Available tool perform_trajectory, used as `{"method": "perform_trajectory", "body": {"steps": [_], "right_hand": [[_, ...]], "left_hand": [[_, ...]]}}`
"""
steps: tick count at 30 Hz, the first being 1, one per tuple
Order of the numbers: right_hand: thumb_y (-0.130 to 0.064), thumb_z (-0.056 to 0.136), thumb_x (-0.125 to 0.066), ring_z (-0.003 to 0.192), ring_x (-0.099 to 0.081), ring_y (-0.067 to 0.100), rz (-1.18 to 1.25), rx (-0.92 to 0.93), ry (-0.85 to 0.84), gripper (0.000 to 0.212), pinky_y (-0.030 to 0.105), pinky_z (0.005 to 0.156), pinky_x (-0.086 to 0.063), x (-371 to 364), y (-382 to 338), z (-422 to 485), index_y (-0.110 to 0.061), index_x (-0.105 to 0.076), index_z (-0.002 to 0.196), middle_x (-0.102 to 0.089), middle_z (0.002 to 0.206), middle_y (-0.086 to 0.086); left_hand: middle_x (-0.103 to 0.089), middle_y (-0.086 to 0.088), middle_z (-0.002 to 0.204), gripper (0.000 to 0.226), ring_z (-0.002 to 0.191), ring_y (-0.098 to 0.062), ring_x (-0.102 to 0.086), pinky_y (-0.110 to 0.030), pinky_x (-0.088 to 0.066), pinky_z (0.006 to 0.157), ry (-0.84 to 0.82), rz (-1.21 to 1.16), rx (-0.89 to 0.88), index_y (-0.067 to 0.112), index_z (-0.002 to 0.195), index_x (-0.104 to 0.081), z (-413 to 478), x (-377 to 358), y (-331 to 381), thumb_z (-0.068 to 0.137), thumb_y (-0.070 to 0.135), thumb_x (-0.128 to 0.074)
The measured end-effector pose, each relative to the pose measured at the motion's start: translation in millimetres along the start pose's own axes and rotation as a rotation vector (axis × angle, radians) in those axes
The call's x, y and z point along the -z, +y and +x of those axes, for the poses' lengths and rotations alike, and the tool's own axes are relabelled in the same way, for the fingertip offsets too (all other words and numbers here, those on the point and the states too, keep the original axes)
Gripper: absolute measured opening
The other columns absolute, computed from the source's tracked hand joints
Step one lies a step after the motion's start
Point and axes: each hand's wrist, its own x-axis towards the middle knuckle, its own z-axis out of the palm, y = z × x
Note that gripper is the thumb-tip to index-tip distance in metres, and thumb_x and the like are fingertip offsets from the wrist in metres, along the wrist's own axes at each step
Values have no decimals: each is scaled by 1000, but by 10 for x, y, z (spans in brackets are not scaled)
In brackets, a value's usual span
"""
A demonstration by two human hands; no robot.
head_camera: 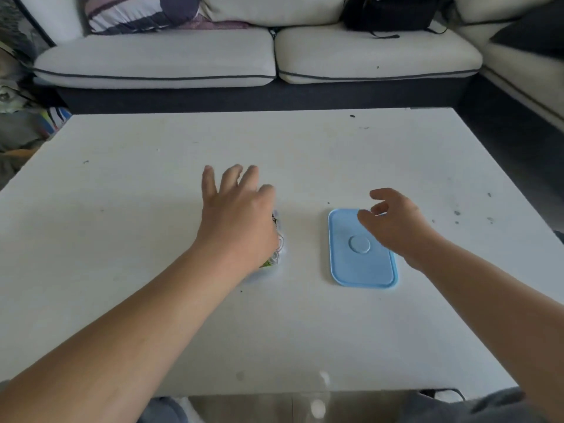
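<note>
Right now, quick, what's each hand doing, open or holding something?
Left hand: open, fingers spread over a mostly hidden container.
Right hand: open, loosely curled over the blue lid, holding nothing.

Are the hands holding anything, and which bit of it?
Nothing is held. The left hand is spread over a clear box, mostly hidden beneath it; the right hand, fingers loosely curled, hangs over the blue lid at its far corner.

1. We see the left grip (235, 215) and the right grip (393, 221) as bare hands.
2. We find the left forearm (137, 319) and the right forearm (488, 300) uncovered as far as they show.
3. We make out a blurred dark grey cloth garment (494, 406) low down.
</note>
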Motion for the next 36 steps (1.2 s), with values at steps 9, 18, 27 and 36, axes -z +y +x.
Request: {"method": "perform_trajectory", "body": {"steps": [9, 18, 27, 36], "right_hand": [[-15, 89, -64, 96, -58, 25, 225, -405, -95, 30, 41, 82, -53, 121, 203, -22, -8, -55, 116, -58, 111, 10], [-20, 99, -58, 69, -64, 25, 529, -502, -262, 15, 34, 61, -53, 114, 23, -98, -9, -65, 105, -69, 86, 9], [-55, 90, -68, 66, -66, 17, 324, 80, -218, 45, 34, 66, -57, -69, -615, -442, -11, -74, 82, -69, 73, 3], [-43, 94, -66, 84, -62, 13, 256, 89, -119, 41, 27, 68, -48, -632, -723, -336, -29, -62, 133, -64, 105, -1]], "left_hand": [[-50, -5, 113, 16, 108, -30, -56, -35, -43, 83, -570, -382, -168, 21, 102, -48, -171, -500, 881, 99, 37, -52], [-48, 6, 149, 98, 136, -20, -49, -42, -46, 107, -607, -471, -70, 30, 159, -23, -104, -516, 836, 81, 77, -61], [-69, 10, 85, 10, 73, -6, -64, -24, -51, 62, -231, -943, 238, 25, 100, -63, -13, 15, 636, 93, 33, -62], [-79, 4, 99, 39, 92, -17, -77, -44, -64, 85, -124, -1326, 614, 29, 114, -63, -266, 89, -165, 89, -2, -61]]}}
